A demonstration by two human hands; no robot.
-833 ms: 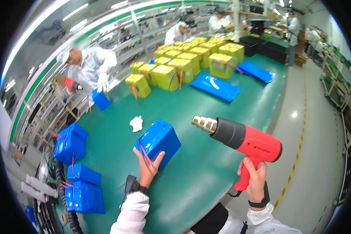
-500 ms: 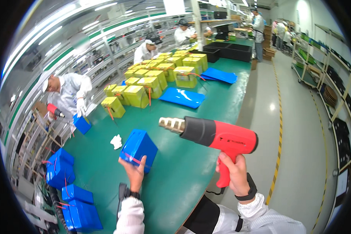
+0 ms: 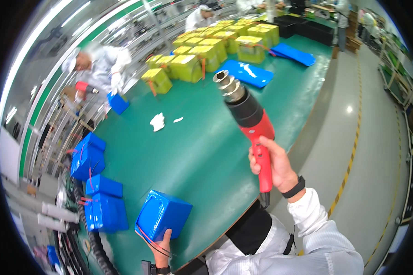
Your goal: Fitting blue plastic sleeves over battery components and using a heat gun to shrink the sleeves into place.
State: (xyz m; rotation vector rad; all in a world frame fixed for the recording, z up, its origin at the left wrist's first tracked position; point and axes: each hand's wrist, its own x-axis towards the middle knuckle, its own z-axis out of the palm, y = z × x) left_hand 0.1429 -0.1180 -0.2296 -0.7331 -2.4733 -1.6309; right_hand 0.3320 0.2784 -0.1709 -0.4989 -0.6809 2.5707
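Observation:
My right hand [image 3: 276, 164] is wrapped round the grip of a red and black heat gun [image 3: 247, 112], raised over the table. Its metal nozzle tilts away from me and slightly left. Near the front edge, my left hand [image 3: 162, 251] grips the near end of a battery pack [image 3: 172, 215] wrapped in glossy blue film, with red and black wires trailing from it by my fingers. The heat gun is well apart from this pack. Whether the pack rests on the table or is lifted, I cannot tell.
More blue-wrapped packs [image 3: 106, 213] stand along the left edge. Several yellow packs [image 3: 186, 68] fill the far part of the green table [image 3: 206, 151], beside flat blue film sleeves [image 3: 247, 73]. A scrap of white material [image 3: 157, 122] lies mid-table. A co-worker [image 3: 103, 68] holds another heat gun at far left.
My left hand has brought the blue pack nearer to me. The heat gun has swung from pointing left to pointing away, off the pack. The whole view has shifted with my head.

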